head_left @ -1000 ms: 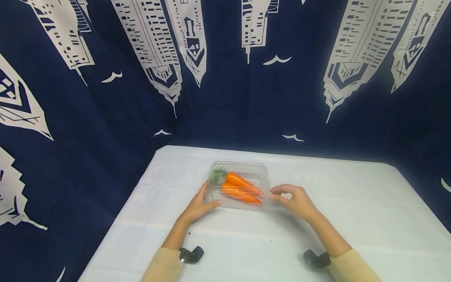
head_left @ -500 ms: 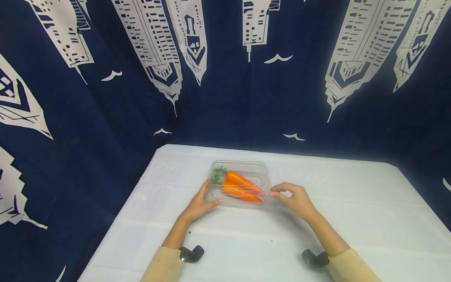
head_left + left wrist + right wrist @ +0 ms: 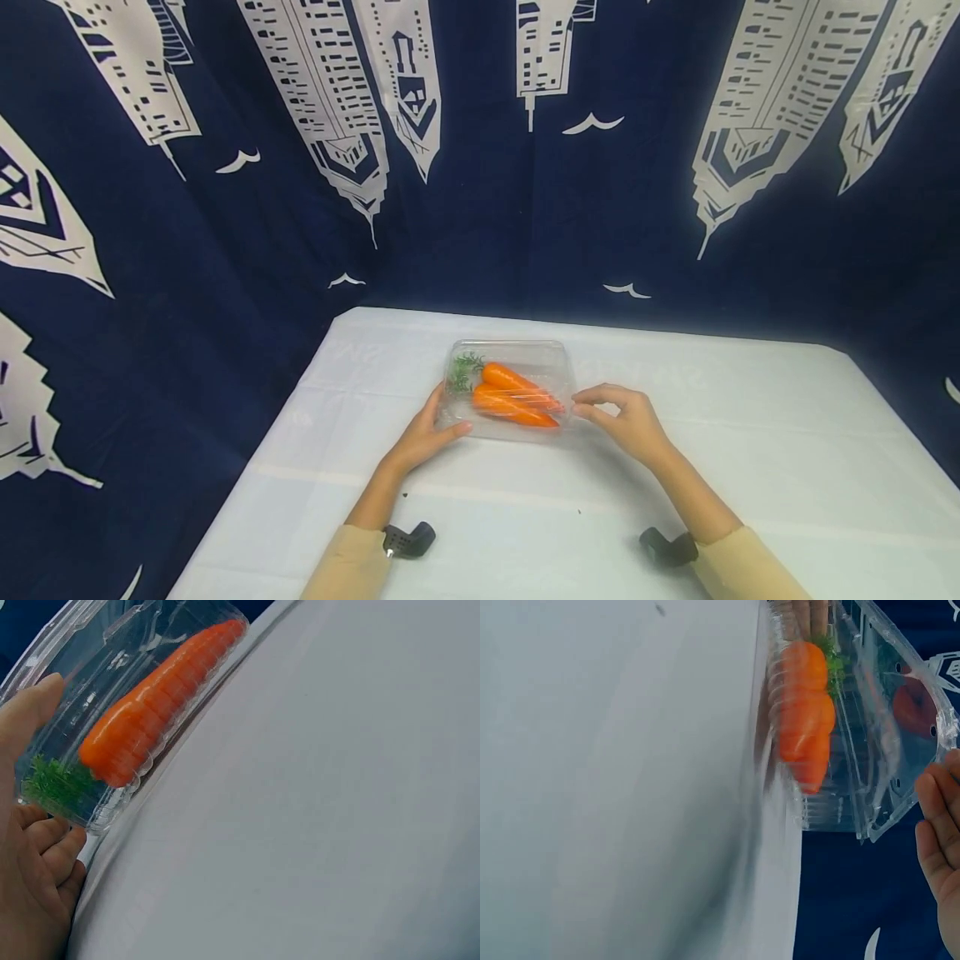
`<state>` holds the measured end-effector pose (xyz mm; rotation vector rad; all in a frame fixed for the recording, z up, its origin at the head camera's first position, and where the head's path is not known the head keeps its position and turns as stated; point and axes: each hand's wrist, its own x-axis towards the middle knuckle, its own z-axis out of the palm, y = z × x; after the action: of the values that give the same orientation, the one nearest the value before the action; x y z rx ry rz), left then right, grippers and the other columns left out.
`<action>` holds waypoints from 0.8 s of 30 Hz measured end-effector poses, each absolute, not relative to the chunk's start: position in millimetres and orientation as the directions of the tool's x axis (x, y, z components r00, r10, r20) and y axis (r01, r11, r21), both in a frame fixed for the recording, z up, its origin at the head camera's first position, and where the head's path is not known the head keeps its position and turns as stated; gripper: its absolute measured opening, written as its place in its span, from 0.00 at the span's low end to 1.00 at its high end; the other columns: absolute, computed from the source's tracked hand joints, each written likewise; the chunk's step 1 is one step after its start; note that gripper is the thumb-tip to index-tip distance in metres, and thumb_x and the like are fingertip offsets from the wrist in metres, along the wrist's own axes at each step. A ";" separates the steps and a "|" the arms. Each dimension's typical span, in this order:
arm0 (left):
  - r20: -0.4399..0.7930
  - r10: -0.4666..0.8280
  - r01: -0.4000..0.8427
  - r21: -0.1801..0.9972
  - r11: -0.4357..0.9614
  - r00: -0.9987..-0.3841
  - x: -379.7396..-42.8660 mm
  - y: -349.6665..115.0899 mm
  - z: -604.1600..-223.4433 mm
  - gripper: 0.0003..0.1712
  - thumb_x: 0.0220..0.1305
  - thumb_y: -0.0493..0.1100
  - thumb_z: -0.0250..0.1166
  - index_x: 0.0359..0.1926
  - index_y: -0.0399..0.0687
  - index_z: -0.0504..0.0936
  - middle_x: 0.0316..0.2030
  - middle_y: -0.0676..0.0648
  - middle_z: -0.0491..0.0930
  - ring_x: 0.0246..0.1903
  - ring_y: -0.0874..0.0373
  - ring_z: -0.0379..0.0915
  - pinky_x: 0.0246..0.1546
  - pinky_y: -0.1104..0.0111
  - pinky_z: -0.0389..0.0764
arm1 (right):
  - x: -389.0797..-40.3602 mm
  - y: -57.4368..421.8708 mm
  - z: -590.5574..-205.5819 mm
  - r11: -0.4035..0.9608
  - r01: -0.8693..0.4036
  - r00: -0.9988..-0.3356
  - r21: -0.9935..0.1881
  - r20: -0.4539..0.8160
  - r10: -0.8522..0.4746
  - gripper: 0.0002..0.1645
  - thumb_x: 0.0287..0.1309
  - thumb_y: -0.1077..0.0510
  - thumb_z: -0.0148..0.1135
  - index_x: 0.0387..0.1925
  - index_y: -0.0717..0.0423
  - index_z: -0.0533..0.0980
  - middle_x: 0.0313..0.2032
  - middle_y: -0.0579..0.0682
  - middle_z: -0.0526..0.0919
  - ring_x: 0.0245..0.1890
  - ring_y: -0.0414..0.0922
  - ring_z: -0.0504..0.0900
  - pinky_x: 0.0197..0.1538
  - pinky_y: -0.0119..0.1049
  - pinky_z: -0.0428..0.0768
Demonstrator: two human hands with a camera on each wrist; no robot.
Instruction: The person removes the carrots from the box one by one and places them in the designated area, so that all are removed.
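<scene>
A clear plastic clamshell container lies on the white table, with an orange carrot and a second carrot behind it, leafy green tops to the left. My left hand grips the container's left end, thumb at the front rim and fingers around the side. At the right end, the thumb and index finger of my right hand pinch the edge. The right wrist view shows the lid tilted away from the base, with the fingers of my right hand at its edge; the thumb is hidden there.
White cloth covers the table. A dark blue curtain printed with white buildings and birds hangs behind it. Two tiny dark specks lie on the cloth in front of the container.
My right fingertips have shifted slightly up and to the left along the container's right edge. The left hand holds its place, and the carrots look almost unmoved.
</scene>
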<state>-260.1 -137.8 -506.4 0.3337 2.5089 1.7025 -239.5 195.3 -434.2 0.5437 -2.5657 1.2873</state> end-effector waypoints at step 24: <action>0.037 0.251 0.126 0.928 0.350 -0.967 -262.7 -137.3 -508.7 0.46 0.67 0.48 0.62 0.77 0.46 0.46 0.74 0.39 0.50 0.72 0.42 0.46 0.70 0.46 0.49 | -248.6 192.5 -415.8 0.551 -0.402 -0.908 -0.731 0.395 -0.139 0.12 0.59 0.56 0.69 0.41 0.60 0.85 0.42 0.54 0.87 0.49 0.55 0.81 0.54 0.56 0.78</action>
<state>-262.7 -137.3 -508.7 0.3495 2.4876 1.6937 -248.6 192.5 -415.8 0.4486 -2.4989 1.2869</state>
